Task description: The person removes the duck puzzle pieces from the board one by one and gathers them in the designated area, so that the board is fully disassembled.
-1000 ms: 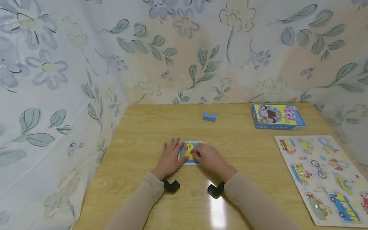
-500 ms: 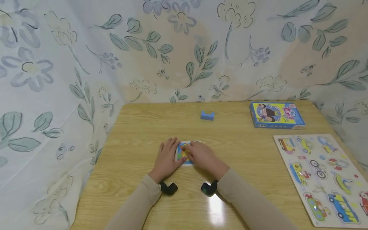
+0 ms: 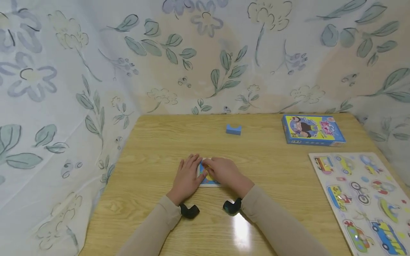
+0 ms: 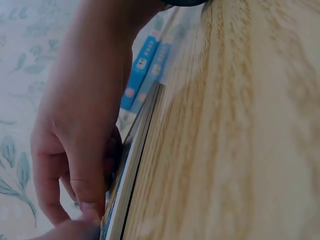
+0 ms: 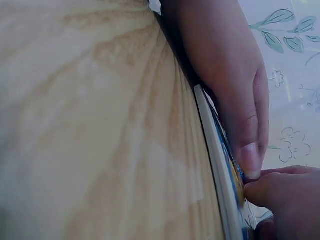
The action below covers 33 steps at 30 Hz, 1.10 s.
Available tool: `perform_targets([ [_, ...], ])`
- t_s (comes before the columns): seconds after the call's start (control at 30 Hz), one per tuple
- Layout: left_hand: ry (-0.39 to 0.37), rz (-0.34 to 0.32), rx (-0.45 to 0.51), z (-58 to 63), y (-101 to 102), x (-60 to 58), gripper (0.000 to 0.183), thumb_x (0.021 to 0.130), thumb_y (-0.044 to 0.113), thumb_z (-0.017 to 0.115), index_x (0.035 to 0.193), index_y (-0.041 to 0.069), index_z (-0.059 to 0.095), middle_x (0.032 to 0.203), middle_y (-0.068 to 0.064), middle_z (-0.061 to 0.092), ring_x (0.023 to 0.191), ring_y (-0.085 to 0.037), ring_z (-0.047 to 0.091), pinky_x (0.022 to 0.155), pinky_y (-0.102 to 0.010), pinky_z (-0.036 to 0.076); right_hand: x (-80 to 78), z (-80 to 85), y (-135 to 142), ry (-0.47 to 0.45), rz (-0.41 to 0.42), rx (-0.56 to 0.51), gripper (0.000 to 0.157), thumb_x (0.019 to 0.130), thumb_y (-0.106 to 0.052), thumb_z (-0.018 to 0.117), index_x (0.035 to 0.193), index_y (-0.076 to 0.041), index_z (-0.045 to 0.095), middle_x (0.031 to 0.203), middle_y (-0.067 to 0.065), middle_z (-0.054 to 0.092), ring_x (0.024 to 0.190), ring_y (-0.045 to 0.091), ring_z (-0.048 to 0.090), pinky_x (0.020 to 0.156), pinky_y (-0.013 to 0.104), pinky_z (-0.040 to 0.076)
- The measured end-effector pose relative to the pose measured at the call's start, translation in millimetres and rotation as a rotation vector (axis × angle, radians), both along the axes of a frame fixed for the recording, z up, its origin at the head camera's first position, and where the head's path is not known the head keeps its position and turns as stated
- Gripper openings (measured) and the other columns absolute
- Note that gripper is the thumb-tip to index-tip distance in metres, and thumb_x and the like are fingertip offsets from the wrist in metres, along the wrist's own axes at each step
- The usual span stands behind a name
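Observation:
A small, thin picture board (image 3: 209, 182), blue with yellow and pale-edged, lies on the table between both hands. My left hand (image 3: 187, 177) rests along its left side, fingers extended and thumb reaching over the picture. In the right wrist view, the left thumb (image 5: 250, 157) presses at the board's face. My right hand (image 3: 228, 172) covers much of the board's right part, its thumb and forefinger brought together over the picture. The left wrist view shows this right hand (image 4: 80, 120) with bent fingers close over the board. I cannot tell whether its fingertips pinch anything.
Beyond the hands stands a blue notched block (image 3: 234, 130). At the back right lies a blue and yellow box (image 3: 314, 130). A large white puzzle board (image 3: 349, 177) with vehicle pictures lies at the right edge. Floral cloth (image 3: 205, 64) hangs behind and left of the table.
My right hand has shifted left across the board and covers more of the picture; the yellow duck on it is now mostly hidden. The left hand stays at the board's left side.

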<state>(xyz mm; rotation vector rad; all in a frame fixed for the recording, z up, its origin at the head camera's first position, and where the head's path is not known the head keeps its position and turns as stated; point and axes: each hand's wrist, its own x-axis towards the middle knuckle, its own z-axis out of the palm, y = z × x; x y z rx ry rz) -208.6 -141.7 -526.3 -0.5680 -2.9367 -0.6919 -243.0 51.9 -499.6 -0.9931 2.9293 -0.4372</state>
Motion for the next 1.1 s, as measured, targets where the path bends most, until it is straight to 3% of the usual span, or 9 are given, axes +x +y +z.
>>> perform_targets([
  [0.17,0.027,0.009,0.017,1.6,1,1.2,0.063,0.108,0.045,0.058,0.154,0.003,0.049,0.163,-0.014,0.041,0.155,-0.034,0.028,0.125,-0.062,0.015,1.2,2.8,1,-0.015,0.006,-0.002,0.035,0.107,-0.027,0.064,0.141,-0.021,0.065,0.104,0.008,0.073,0.082,0.027,0.072,0.062,0.043,0.059],
  [0.3,0.036,0.015,0.030,2.2,2,2.1,0.064,0.106,0.045,0.060,0.153,0.003,0.050,0.162,-0.014,0.043,0.154,-0.034,0.030,0.124,-0.062,0.017,1.4,3.3,-1,-0.037,-0.011,0.024,0.038,0.109,-0.031,0.059,0.146,-0.021,0.062,0.115,0.011,0.075,0.094,0.030,0.074,0.073,0.047,0.062],
  [0.43,0.043,0.023,0.035,3.5,3,3.7,0.065,0.105,0.044,0.063,0.152,0.002,0.051,0.160,-0.015,0.045,0.153,-0.034,0.032,0.124,-0.062,0.018,2.1,6.6,0,-0.060,-0.012,0.033,0.039,0.110,-0.033,0.058,0.147,-0.023,0.062,0.119,0.011,0.074,0.097,0.032,0.074,0.074,0.049,0.061],
  [0.63,0.054,0.036,0.034,5.5,3,3.3,0.066,0.105,0.045,0.062,0.154,0.002,0.049,0.160,-0.015,0.045,0.153,-0.034,0.033,0.124,-0.060,0.018,-4.8,3.3,3,-0.029,0.014,-0.045,0.031,0.106,-0.030,0.066,0.135,-0.020,0.070,0.110,0.006,0.073,0.081,0.022,0.071,0.070,0.043,0.059],
  [0.83,0.041,0.030,0.037,3.0,1,4.0,0.067,0.106,0.046,0.061,0.154,0.002,0.048,0.161,-0.014,0.044,0.153,-0.033,0.032,0.125,-0.060,0.017,-6.2,-2.5,8,0.025,0.046,-0.096,0.022,0.104,-0.030,0.069,0.124,-0.023,0.075,0.093,-0.006,0.065,0.062,0.003,0.052,0.057,0.028,0.049],
  [0.97,0.050,0.023,0.035,1.0,1,2.1,0.067,0.106,0.046,0.061,0.155,0.002,0.048,0.161,-0.014,0.044,0.154,-0.033,0.032,0.125,-0.060,0.018,-5.7,-3.3,8,0.043,0.063,-0.046,0.027,0.106,-0.031,0.065,0.132,-0.026,0.073,0.091,-0.004,0.061,0.057,0.008,0.049,0.049,0.028,0.041],
  [1.1,0.049,0.024,0.039,2.3,1,-0.4,0.066,0.106,0.045,0.061,0.155,0.002,0.048,0.161,-0.014,0.043,0.154,-0.033,0.031,0.125,-0.060,0.017,-7.3,-2.2,5,0.054,0.060,0.002,0.033,0.109,-0.031,0.060,0.140,-0.025,0.067,0.097,0.002,0.064,0.061,0.016,0.058,0.050,0.033,0.048],
])
